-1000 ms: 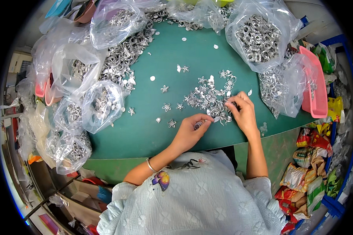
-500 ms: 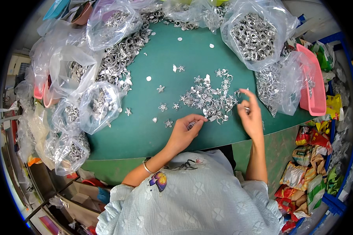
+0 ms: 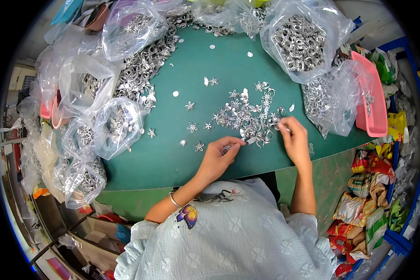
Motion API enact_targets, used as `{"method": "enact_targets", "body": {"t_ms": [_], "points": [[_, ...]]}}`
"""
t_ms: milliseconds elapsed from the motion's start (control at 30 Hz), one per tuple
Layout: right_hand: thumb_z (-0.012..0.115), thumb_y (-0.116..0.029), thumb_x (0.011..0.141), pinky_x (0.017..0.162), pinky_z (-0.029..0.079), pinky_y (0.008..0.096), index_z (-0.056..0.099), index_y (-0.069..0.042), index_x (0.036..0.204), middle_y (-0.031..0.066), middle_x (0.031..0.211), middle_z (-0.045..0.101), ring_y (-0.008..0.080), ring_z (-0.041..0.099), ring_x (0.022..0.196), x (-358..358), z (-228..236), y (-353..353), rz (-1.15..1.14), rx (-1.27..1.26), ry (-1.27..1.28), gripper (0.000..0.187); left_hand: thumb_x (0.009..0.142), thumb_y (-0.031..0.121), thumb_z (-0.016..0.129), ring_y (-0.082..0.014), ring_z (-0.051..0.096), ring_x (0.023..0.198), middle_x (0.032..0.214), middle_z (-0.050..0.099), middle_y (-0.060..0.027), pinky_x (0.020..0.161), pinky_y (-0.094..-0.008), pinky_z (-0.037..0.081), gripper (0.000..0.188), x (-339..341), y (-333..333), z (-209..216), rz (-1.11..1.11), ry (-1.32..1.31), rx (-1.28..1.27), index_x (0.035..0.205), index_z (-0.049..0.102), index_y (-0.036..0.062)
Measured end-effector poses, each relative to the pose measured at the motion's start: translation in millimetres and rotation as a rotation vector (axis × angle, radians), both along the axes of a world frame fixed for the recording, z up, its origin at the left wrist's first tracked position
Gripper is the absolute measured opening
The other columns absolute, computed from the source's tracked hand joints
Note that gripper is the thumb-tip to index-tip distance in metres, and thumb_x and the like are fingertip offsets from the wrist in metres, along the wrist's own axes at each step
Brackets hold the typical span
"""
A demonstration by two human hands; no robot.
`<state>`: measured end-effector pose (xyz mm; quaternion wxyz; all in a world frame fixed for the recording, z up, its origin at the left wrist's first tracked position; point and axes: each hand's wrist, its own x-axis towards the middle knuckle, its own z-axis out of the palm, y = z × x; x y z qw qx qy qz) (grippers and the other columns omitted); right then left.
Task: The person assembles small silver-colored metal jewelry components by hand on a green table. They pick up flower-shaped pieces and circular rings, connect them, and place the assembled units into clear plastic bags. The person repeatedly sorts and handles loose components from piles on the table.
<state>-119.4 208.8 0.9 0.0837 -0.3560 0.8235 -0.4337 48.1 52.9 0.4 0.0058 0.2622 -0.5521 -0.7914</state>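
Observation:
A loose pile of small silver metal pieces (image 3: 240, 114), many flower-shaped and some ring-like, lies on the green tabletop (image 3: 191, 51). At the pile's near edge, my left hand (image 3: 220, 156) is closed, with silver rings (image 3: 226, 150) showing inside its curled fingers. Its thumb and index tip meet beside the pile; a small pale bit there is too small to name. My right hand (image 3: 295, 141) pinches a small silver piece (image 3: 276, 124) at the pile's right edge; the fingers partly hide it. A flat silver oval (image 3: 291, 107) lies just beyond that hand.
Plastic bags of silver parts stand at the right (image 3: 301, 44) and left (image 3: 119, 123). A heap of silver parts (image 3: 142, 70) runs along the far left. A pink tray (image 3: 375, 100) sits at the right edge. Single flower pieces (image 3: 192, 126) lie left of the pile.
My right hand's raised index finger has bent down, and the fingers now pinch at the pile's right edge. A flat oval shows where that finger was. My left hand has stayed in place.

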Motion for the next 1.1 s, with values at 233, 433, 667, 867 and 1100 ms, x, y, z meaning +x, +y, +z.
{"method": "enact_targets", "body": {"t_ms": [233,433,667,867,1100], "points": [[0.05,-0.011,0.091,0.047,0.034,0.0185,0.048,-0.006,0.08,0.0031,0.072,0.052,0.0085,0.044,0.06,-11,12,7,-0.053,-0.601,-1.06,0.013,0.09,0.009,0.051,-0.001,0.033,0.054,0.061,0.04,0.0075,0.046,-0.0188,0.026,0.014,0,1,1,0.016,0.012,0.061,0.096,0.061,0.0013],[0.053,-0.011,0.089,0.04,0.028,0.0223,0.042,-0.009,0.073,-0.0017,0.053,0.04,0.0089,0.035,0.045,-18,-1,22,-0.163,-0.574,-1.028,0.02,0.09,0.01,0.051,-0.0018,0.034,0.05,0.063,0.043,0.0052,0.043,-0.0181,0.025,0.015,3,0,-1,0.012,0.006,0.071,0.098,0.06,0.0],[0.061,-0.013,0.082,0.052,0.042,0.0408,0.056,-0.006,0.095,0.0143,0.064,0.058,0.0337,0.058,0.059,6,-1,14,-0.137,0.327,0.206,0.016,0.09,0.009,0.051,-0.0009,0.033,0.052,0.06,0.04,0.0072,0.044,-0.0188,0.025,0.015,1,5,-2,0.001,0.0,0.053,0.097,0.061,0.0013],[0.045,-0.013,0.092,0.04,0.024,0.0182,0.048,-0.004,0.085,0.0007,0.069,0.039,0.0076,0.036,0.047,2,11,17,-0.024,-0.652,-0.936,0.012,0.09,0.01,0.052,-0.001,0.034,0.053,0.061,0.041,0.0071,0.045,-0.0189,0.027,0.014,6,1,-1,0.034,-0.012,0.053,0.096,0.061,0.0019],[0.04,-0.029,0.095,0.04,0.034,0.0209,0.046,-0.005,0.081,0.0084,0.077,0.048,0.0156,0.042,0.058,-2,4,18,0.187,-1.064,-1.432,0.028,0.09,0.01,0.052,-0.0011,0.034,0.054,0.061,0.042,0.0072,0.047,-0.0188,0.027,0.014,6,3,-2,0.012,0.001,0.038,0.096,0.062,0.0024]]}}
